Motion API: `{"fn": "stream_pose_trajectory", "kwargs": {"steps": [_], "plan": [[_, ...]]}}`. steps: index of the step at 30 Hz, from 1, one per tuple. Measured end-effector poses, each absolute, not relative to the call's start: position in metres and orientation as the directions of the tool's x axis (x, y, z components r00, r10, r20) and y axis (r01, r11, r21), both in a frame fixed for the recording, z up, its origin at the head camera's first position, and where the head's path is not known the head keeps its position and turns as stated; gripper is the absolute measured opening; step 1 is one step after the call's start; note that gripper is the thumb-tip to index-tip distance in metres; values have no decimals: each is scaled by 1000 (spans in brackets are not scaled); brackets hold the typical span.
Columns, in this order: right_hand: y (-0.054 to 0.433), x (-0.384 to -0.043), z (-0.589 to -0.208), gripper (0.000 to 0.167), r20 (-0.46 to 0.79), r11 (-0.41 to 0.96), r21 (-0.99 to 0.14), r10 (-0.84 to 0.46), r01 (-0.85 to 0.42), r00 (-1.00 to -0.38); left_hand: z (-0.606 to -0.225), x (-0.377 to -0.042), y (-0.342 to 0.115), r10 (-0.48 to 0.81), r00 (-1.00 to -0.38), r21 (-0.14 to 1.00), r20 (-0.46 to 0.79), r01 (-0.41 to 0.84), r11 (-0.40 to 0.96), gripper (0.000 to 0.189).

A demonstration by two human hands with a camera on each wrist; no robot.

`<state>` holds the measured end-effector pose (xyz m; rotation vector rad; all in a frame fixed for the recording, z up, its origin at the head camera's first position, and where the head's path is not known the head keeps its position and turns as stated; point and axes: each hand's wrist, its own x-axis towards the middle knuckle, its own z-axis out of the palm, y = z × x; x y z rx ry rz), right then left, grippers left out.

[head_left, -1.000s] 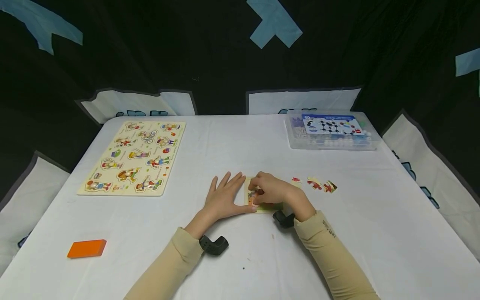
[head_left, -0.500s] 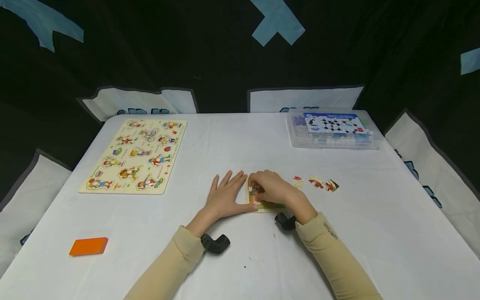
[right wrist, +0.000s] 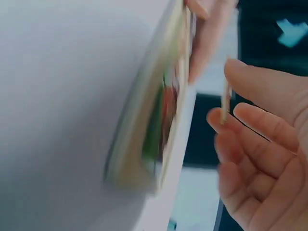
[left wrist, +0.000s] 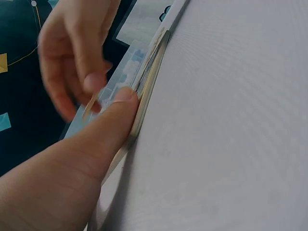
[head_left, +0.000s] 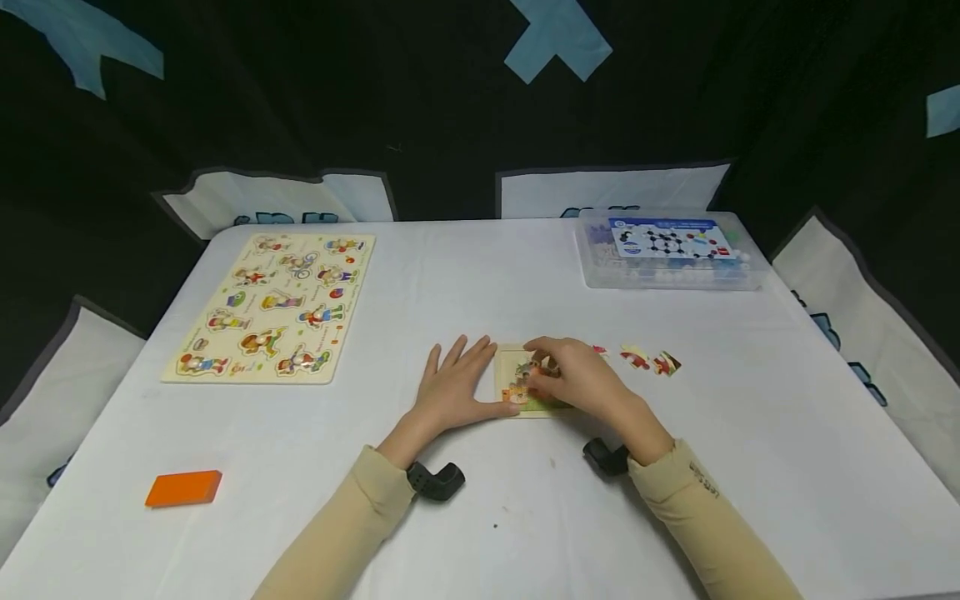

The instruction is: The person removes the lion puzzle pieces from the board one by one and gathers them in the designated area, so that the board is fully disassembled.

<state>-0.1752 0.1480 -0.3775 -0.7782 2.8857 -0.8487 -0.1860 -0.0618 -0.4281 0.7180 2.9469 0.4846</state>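
A small wooden jigsaw tray [head_left: 531, 414] with a colourful picture lies flat in front of me, partly covered by my hands. My left hand [head_left: 455, 390] rests along its left side with fingers spread straight, the thumb [left wrist: 113, 115] on the tray's near left corner. Over the tray, my right hand [head_left: 588, 382] pinches a thin jigsaw piece [right wrist: 225, 101] between thumb and fingertips; the piece stands edge-on in both wrist views, raised off the tray. Right of the tray lie loose jigsaw pieces [head_left: 636, 358], one partly hidden behind the right hand.
A large puzzle board [head_left: 270, 308] with children figures lies at the back left. The clear plastic case [head_left: 667, 250] with a molecule label sits at the back right. An orange block [head_left: 183, 489] is at the front left of the white-covered table [head_left: 420, 283].
My right hand has shifted right and up from the tray's left part, uncovering more of the picture, and now holds a jigsaw piece above it. The left hand stays in place.
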Motion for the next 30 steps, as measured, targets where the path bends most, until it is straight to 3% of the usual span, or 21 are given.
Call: {"fn": "stream_pose_trajectory", "kwargs": {"steps": [9, 16, 24, 30], "plan": [[211, -159, -386, 28, 61, 727, -613, -346, -309, -936, -430, -184, -62, 453, -892, 331, 3, 428, 841, 102], [231, -155, -386, 27, -47, 747, -615, -356, -254, -933, -429, -184, -63, 447, -895, 327, 2, 423, 845, 102], [210, -158, -390, 25, 18, 754, -570, -384, -325, -923, -430, -184, -64, 449, -893, 318, 7, 428, 846, 102], [174, -158, -393, 38, 119, 679, -557, -505, -479, -855, -429, -183, -64, 460, -888, 292, -10, 437, 851, 102]]}}
